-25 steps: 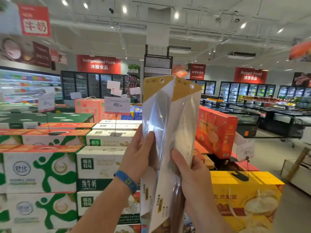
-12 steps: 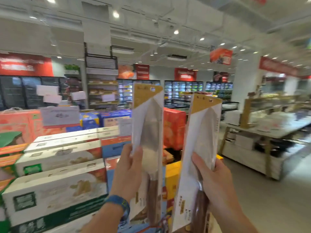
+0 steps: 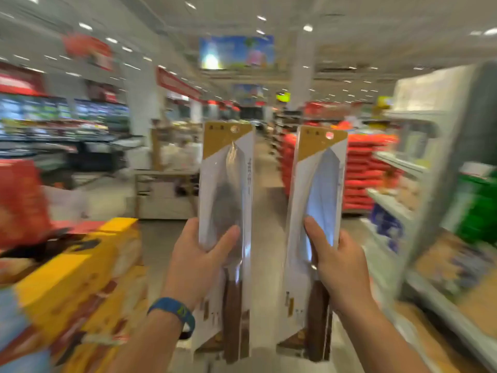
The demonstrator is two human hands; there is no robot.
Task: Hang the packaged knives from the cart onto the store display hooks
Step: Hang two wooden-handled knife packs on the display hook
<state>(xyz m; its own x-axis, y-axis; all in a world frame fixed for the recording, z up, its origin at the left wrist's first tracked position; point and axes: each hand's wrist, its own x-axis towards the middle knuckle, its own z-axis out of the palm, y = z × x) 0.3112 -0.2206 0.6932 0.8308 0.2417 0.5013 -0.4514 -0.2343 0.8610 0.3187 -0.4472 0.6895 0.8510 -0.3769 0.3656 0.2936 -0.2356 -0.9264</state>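
While the left hand (image 3: 200, 261) and right hand (image 3: 340, 267) each grip an upright packaged knife (image 3: 228, 211), neither is hung yet, with no display hooks in sight.

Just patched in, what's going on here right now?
A person in a supermarket aisle holds a packaged knife in each hand. The left hand, which wears a blue wristband, grips the left pack near its middle. The right hand grips the right pack the same way. Both packs are upright and apart, with their hang holes on top. Neither is hung yet, and the blurred surroundings show no display hooks.
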